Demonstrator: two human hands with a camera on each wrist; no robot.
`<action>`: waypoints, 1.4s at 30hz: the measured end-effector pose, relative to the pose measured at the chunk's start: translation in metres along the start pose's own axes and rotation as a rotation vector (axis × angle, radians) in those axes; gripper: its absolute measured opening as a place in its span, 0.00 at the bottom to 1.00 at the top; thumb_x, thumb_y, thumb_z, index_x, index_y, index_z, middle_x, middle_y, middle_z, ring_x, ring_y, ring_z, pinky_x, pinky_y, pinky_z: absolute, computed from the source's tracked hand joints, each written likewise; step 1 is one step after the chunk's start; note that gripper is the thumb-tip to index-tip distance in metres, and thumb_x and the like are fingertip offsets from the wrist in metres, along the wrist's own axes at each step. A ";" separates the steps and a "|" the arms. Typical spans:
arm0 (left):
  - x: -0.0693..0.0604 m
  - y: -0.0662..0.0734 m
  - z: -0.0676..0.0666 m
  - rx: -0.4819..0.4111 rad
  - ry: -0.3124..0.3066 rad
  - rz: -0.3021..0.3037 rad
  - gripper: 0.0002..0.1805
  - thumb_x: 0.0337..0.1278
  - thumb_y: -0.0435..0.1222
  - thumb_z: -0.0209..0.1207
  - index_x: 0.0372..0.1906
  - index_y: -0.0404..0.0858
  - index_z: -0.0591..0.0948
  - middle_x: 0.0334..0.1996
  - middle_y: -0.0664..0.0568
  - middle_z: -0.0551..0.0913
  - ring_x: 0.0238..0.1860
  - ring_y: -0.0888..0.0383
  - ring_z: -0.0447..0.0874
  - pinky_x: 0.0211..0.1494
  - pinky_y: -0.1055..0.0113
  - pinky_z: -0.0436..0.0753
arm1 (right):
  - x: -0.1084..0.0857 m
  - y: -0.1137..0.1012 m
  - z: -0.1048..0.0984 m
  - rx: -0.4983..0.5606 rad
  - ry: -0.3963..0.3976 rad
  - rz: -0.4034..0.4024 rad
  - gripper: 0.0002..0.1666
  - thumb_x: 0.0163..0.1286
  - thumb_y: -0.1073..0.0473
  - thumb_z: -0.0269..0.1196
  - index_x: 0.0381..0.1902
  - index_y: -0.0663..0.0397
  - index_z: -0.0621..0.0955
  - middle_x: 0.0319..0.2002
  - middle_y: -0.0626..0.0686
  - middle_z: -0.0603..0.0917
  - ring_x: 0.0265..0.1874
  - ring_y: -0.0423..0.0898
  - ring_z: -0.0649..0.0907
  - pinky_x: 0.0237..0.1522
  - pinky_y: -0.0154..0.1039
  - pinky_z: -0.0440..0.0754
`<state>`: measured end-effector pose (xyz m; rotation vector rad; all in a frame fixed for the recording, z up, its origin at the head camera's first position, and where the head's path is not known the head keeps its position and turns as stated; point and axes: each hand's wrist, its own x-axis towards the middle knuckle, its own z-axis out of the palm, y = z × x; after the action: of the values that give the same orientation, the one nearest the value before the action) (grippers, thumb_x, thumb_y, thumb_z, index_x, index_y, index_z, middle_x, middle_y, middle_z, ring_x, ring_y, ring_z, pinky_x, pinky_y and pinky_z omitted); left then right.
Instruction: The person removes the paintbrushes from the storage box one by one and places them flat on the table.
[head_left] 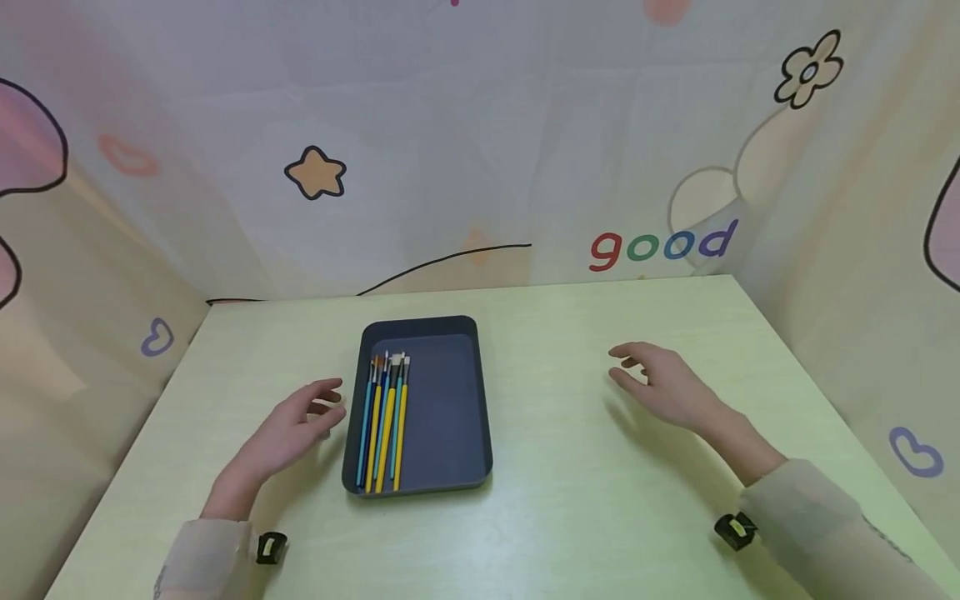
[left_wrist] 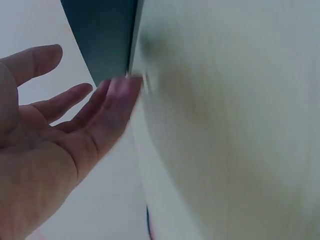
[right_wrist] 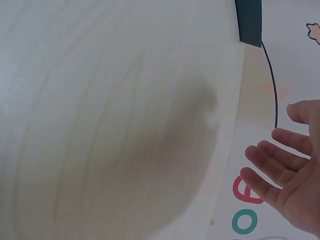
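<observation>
Hanging behind the pale table (head_left: 555,517) and dark tray (head_left: 447,400) is printed cloth (head_left: 465,125).

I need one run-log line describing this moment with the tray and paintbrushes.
left hand: empty, near dark tray | right hand: empty, above table | paintbrushes: lying together inside dark tray, left side

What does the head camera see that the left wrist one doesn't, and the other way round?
Only the head view shows the paintbrushes, the right hand and the "good" lettering. Only the left wrist view shows the palm of the left hand. Both show that hand, the dark tray and the pale table.
</observation>
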<state>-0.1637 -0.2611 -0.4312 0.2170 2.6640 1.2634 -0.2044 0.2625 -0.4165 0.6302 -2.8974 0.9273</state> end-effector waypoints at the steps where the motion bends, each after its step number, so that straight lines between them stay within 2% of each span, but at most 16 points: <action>1: 0.000 0.000 0.001 -0.046 -0.016 -0.017 0.33 0.77 0.40 0.56 0.76 0.29 0.62 0.64 0.32 0.72 0.58 0.39 0.79 0.55 0.50 0.85 | 0.000 -0.001 0.001 0.002 -0.003 0.001 0.22 0.77 0.58 0.61 0.61 0.68 0.79 0.58 0.64 0.82 0.55 0.61 0.83 0.55 0.60 0.80; 5: 0.001 0.001 0.004 -0.197 -0.059 -0.065 0.35 0.74 0.37 0.58 0.77 0.30 0.60 0.63 0.33 0.70 0.56 0.41 0.79 0.50 0.55 0.87 | 0.001 -0.004 0.007 0.016 -0.014 -0.002 0.22 0.77 0.57 0.61 0.61 0.68 0.79 0.58 0.64 0.82 0.55 0.60 0.83 0.56 0.60 0.80; 10: 0.001 0.001 0.006 -0.261 -0.070 -0.071 0.35 0.72 0.34 0.59 0.77 0.31 0.61 0.62 0.33 0.71 0.54 0.42 0.80 0.49 0.54 0.87 | 0.004 -0.011 0.013 0.027 -0.034 -0.011 0.22 0.78 0.56 0.61 0.61 0.68 0.79 0.58 0.63 0.83 0.55 0.60 0.82 0.56 0.59 0.80; 27: 0.002 0.000 0.005 -0.324 -0.082 -0.062 0.36 0.68 0.29 0.60 0.77 0.33 0.61 0.63 0.33 0.70 0.53 0.43 0.81 0.51 0.56 0.87 | 0.016 -0.030 0.024 0.103 -0.085 -0.064 0.20 0.78 0.58 0.61 0.59 0.66 0.80 0.57 0.61 0.83 0.52 0.54 0.84 0.53 0.57 0.83; 42: 0.008 0.004 0.010 -0.313 -0.079 -0.061 0.36 0.66 0.29 0.61 0.76 0.32 0.62 0.62 0.34 0.71 0.53 0.43 0.82 0.49 0.55 0.87 | 0.022 -0.040 0.037 0.108 -0.138 -0.077 0.18 0.77 0.59 0.61 0.58 0.65 0.81 0.54 0.58 0.85 0.50 0.51 0.84 0.50 0.49 0.84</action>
<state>-0.1689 -0.2495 -0.4356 0.1359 2.3476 1.5899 -0.2063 0.2041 -0.4213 0.8401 -2.9321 1.0768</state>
